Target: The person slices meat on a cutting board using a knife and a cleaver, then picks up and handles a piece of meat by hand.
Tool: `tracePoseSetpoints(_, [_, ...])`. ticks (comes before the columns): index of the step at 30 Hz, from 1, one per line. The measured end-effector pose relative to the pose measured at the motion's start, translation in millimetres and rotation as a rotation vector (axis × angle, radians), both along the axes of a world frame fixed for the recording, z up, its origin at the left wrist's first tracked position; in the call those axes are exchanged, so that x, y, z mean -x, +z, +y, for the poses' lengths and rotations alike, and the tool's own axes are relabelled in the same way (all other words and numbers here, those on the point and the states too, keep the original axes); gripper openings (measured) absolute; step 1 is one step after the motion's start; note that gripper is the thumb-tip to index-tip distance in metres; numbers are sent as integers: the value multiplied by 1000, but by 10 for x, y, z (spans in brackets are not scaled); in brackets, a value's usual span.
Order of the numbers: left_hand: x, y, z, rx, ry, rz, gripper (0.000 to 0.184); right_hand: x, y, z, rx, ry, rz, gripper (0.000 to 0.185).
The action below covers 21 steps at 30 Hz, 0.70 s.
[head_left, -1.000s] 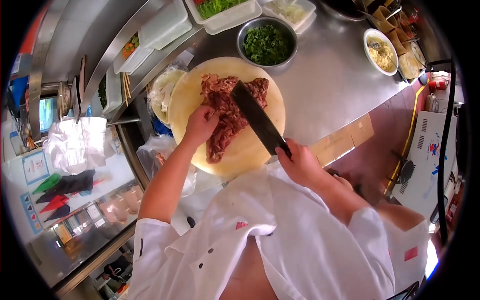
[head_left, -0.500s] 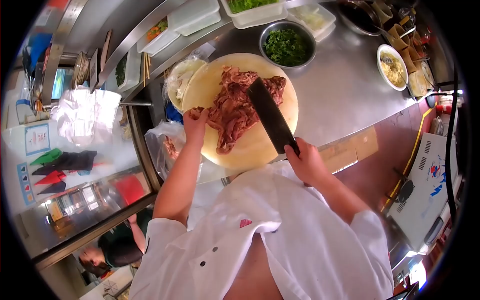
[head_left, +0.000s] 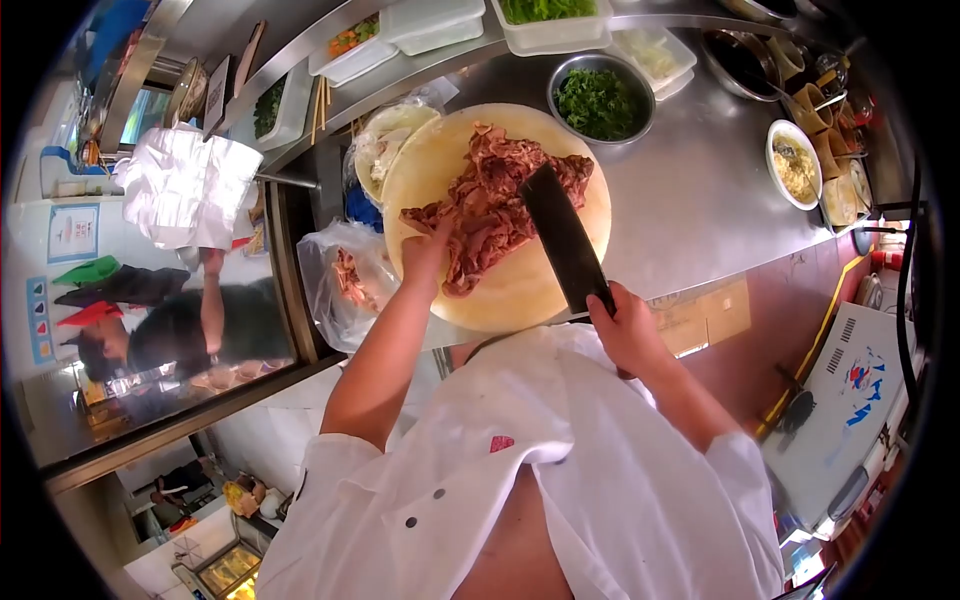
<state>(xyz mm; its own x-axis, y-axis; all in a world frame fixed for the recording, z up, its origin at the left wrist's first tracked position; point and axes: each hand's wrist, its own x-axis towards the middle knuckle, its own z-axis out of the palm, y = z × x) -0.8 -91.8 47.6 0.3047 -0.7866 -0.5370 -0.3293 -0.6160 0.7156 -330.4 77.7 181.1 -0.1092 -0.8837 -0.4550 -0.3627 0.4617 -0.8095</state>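
A heap of reddish-brown meat (head_left: 490, 205) lies on the round, pale chopping board (head_left: 575, 235). At the meat's near left edge is my left hand (head_left: 425, 255), its fingers closed on a part of it, with the fingertips partly hidden. My right hand (head_left: 625, 325) is wrapped round the handle of a dark, broad-bladed cleaver (head_left: 565, 235). The blade slants up and left, with its far end over the right part of the meat.
Left of the board is a clear plastic bag (head_left: 335, 300) with meat pieces. A metal bowl of chopped greens (head_left: 600, 100) stands behind right on the steel counter (head_left: 700, 190). A white bowl (head_left: 795, 165) is farther right. Beyond the glass at left, a person's arm (head_left: 212, 305) shows.
My left hand has shifted from the meat's outer left edge further in. The cleaver stays over the meat's right part. The person at left has moved up behind the glass.
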Motion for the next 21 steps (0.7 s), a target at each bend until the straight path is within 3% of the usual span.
tracePoseSetpoints(1, [-37, 12, 41, -65, -161, 118, 62, 14, 14, 0, -17, 2, -5, 28])
tracePoseSetpoints(4, [-66, 1, 127, 122, -399, -177, 53, 31, -23, 27, -15, 3, -7, 28])
tracePoseSetpoints(7, [-168, 79, 31, -16, -598, -217, 48, 44, -32, 52, 3, -5, 0, 28])
tracePoseSetpoints(10, [-33, 89, 102, 89, -608, -444, 41, 68, -2, 52, -31, -7, -14, 28])
tracePoseSetpoints(16, [249, 136, 355, 471, -639, -606, 26, 139, -78, 77, -17, -31, -31, 28])
tracePoseSetpoints(21, [285, 253, 407, 395, -712, -697, 27, 189, -102, 30, -78, -22, -74, 28])
